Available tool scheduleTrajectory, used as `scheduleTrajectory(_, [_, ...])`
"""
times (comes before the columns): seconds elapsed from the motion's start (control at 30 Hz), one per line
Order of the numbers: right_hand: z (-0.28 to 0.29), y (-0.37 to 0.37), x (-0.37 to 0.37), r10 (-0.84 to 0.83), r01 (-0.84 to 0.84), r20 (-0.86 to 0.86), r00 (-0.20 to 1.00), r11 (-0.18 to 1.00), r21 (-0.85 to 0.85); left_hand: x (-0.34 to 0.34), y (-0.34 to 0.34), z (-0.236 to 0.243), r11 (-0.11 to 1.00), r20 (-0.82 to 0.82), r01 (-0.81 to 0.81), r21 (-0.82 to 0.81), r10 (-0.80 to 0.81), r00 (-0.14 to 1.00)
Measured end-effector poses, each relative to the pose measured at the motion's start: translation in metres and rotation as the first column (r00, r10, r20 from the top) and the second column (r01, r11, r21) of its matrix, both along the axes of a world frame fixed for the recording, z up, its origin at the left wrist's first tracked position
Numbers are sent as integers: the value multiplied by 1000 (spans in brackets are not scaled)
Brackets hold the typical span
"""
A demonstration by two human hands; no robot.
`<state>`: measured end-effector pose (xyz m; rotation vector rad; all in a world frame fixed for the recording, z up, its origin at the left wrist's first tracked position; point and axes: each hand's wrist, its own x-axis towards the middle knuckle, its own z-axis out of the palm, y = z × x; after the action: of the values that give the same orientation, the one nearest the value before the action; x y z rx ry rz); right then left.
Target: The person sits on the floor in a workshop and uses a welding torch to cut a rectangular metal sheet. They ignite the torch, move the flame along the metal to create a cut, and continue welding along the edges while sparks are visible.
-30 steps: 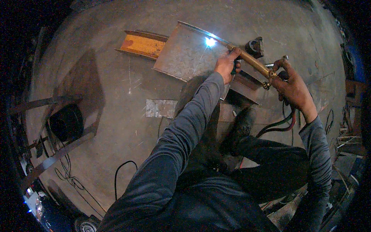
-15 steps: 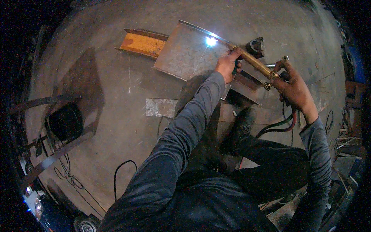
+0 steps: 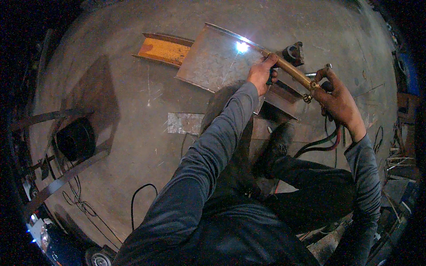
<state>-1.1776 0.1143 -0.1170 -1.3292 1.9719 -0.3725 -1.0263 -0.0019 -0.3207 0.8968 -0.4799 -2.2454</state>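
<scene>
A brass cutting torch (image 3: 293,72) slants across a wide steel beam (image 3: 213,57) that lies on the floor. My left hand (image 3: 261,76) is closed around the front part of the torch, thumb on top, beside the beam's far flange. Something dark green shows under its fingers, too hidden to name. At the rear end, by the brass valves, my right hand (image 3: 341,105) grips the torch with its fingers curled. A bright white-blue glow (image 3: 242,47) burns near the far flange, and the torch tip is lost in the glare. Red and dark hoses (image 3: 326,145) hang below my right hand.
An orange-painted steel channel (image 3: 165,49) sits left of the beam. Beyond the torch is a dark round metal piece (image 3: 293,54). A flat steel plate (image 3: 184,123) lies nearer me, left of my boot (image 3: 279,142). Loose cables (image 3: 80,199) and a dark bucket-like container (image 3: 75,138) are at left.
</scene>
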Motion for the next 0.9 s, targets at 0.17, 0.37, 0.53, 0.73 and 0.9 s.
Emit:
scheduleTrajectory(0.17, [8,-4,7,-22,21,4,1000,997,80,1,0,-1,1000,13,-7,11,7,1000])
scheduleTrajectory(0.37, [4,-4,5,-16,14,40,999,999,46,2,0,1,1000,27,-9,-11,9,1000])
scheduleTrajectory(0.53, [9,-5,11,-34,32,26,999,997,69,2,1,3,1000,25,-21,-7,21,999])
scheduleTrajectory(0.73, [8,-5,10,-44,45,-13,999,997,66,1,-1,-1,1000,-37,-24,1,24,999])
scheduleTrajectory(0.9, [0,-2,3,-24,24,17,1000,1000,21,0,-2,-4,1000,-28,-18,-12,17,999])
